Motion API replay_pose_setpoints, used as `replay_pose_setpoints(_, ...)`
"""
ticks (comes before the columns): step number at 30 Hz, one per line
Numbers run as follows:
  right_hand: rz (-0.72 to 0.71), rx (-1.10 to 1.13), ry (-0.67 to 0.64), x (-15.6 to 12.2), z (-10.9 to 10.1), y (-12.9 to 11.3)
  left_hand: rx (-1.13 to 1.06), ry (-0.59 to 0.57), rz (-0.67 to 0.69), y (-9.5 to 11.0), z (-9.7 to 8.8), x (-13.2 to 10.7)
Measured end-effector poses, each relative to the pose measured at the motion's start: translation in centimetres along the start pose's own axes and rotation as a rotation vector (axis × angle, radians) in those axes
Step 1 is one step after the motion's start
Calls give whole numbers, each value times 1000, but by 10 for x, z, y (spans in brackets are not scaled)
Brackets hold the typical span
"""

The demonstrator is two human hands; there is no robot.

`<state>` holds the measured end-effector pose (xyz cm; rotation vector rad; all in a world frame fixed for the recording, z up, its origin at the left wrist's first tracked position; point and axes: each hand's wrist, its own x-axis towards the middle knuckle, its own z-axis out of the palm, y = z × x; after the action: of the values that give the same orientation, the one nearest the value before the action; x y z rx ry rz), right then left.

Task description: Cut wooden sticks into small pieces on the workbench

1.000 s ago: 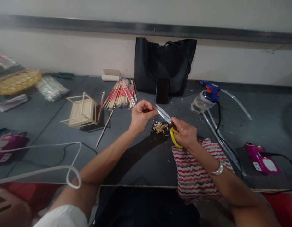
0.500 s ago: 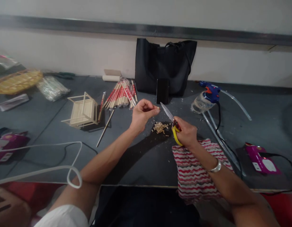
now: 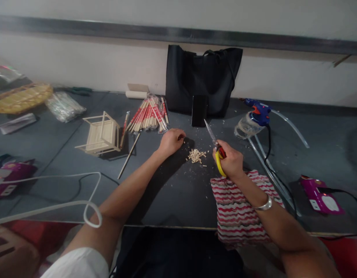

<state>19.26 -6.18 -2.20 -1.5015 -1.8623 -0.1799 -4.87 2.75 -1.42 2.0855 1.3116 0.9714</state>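
My right hand (image 3: 229,162) grips yellow-handled scissors (image 3: 215,146), blades pointing up and away toward a black phone (image 3: 199,111). My left hand (image 3: 171,141) rests low on the dark table (image 3: 166,193), fingers curled, fingertips at the table just left of a small pile of cut wooden bits (image 3: 196,155). Whether it holds a bit I cannot make out. A red and white striped cloth (image 3: 239,208) lies under my right forearm.
A bundle of wrapped chopsticks (image 3: 149,114), a small stick-built frame (image 3: 101,134) and a loose stick (image 3: 128,155) lie to the left. A black bag (image 3: 204,77) stands at the wall. A blue glue gun (image 3: 258,111), clear glue sticks and cables lie right.
My left hand dropped from in front of the scissors down to the table beside the pile. My right hand swung the scissors more upright and slightly right.
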Motion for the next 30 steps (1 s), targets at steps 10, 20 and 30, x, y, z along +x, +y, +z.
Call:
replay_pose_setpoints(10, 13, 6, -54, 0, 1, -1, 266, -279, 311, 21, 7, -10)
replay_pose_setpoints(20, 0, -7, -57, 0, 0, -2, 504, -431, 406, 34, 11, -15)
replay_pose_setpoints(30, 26, -11, -94, 0, 0, -2, 517, -435, 414, 39, 12, -17)
